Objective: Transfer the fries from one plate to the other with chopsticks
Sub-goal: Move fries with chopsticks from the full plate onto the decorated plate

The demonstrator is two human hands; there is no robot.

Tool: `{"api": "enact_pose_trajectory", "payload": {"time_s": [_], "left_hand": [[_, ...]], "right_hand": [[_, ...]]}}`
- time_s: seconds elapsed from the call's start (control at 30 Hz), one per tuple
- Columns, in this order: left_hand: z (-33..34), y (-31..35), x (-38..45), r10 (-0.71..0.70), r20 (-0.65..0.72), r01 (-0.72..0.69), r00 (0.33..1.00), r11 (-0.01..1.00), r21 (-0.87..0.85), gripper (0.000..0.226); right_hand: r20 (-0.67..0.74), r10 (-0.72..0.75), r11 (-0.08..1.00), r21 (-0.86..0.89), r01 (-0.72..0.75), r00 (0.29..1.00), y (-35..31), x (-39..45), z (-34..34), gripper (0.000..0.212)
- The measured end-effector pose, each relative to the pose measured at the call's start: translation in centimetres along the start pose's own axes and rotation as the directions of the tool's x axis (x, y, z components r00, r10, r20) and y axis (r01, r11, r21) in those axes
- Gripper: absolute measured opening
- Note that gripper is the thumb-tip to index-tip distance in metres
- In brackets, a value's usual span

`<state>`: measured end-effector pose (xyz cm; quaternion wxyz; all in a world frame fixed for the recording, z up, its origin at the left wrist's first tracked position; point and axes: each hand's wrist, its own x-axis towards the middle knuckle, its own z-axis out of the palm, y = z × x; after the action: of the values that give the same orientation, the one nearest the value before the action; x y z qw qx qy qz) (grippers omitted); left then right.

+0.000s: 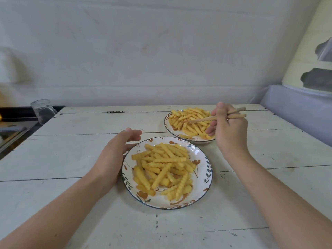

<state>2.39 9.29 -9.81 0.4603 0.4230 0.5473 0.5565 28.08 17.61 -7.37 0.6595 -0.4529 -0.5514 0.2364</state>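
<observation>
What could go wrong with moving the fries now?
A fry could slip off the chopsticks and land on the table in the gap between the far plate and the near plate. The near plate's pile of fries is already tall, so new ones might roll off. The left hand only rests beside it.

white plank table (71, 177), 2 plates of fries (203, 178) (168, 125)
</observation>
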Motion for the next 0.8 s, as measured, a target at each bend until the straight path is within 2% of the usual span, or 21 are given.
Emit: {"api": "enact_pose_trajectory", "payload": {"time_s": [0.13,0.27,0.33,0.43,0.5,0.6,0.7,0.8], "left_hand": [[-0.1,0.0,0.1,0.001,-0.002,-0.001,1.000,1.000,0.005,0.041],[0.0,0.0,0.1,-0.001,0.008,0.001,1.000,1.000,-0.002,0.041],[0.1,0.1,0.0,-0.003,0.007,0.003,1.000,1.000,-0.002,0.040],[0.1,0.2,-0.1,-0.003,0.004,0.003,1.000,1.000,0.006,0.037],[0.1,0.1,0.0,-0.003,0.001,0.003,1.000,1.000,0.003,0.040],[0.0,0.0,0.1,-0.007,-0.001,0.007,1.000,1.000,-0.002,0.041],[0.0,0.1,0.0,-0.011,0.008,0.011,1.000,1.000,-0.004,0.036],[0.1,0.3,-0.2,-0.017,0.011,0.017,1.000,1.000,0.004,0.036]], "right_hand": [[-0.083,0.046,0.998,0.057,-0.041,0.996,-0.1,0.3,-0.3,0.042],[-0.109,0.149,0.963,0.243,-0.119,0.983,-1.9,0.7,-1.3,0.045],[-0.025,0.200,0.909,0.377,-0.176,0.979,-2.9,0.5,-1.8,0.047],[0.204,0.237,0.806,0.504,-0.310,0.950,-4.3,-0.5,-1.8,0.055],[0.330,0.211,0.800,0.483,-0.356,0.920,-4.6,-1.3,-1.5,0.057],[0.430,0.143,0.865,0.383,-0.324,0.891,-4.6,-2.1,-0.9,0.053],[0.384,0.131,0.871,0.395,-0.291,0.914,-4.7,-1.8,-1.0,0.051],[0.197,0.147,0.879,0.423,-0.219,0.969,-4.2,-0.9,-1.7,0.051]]}}
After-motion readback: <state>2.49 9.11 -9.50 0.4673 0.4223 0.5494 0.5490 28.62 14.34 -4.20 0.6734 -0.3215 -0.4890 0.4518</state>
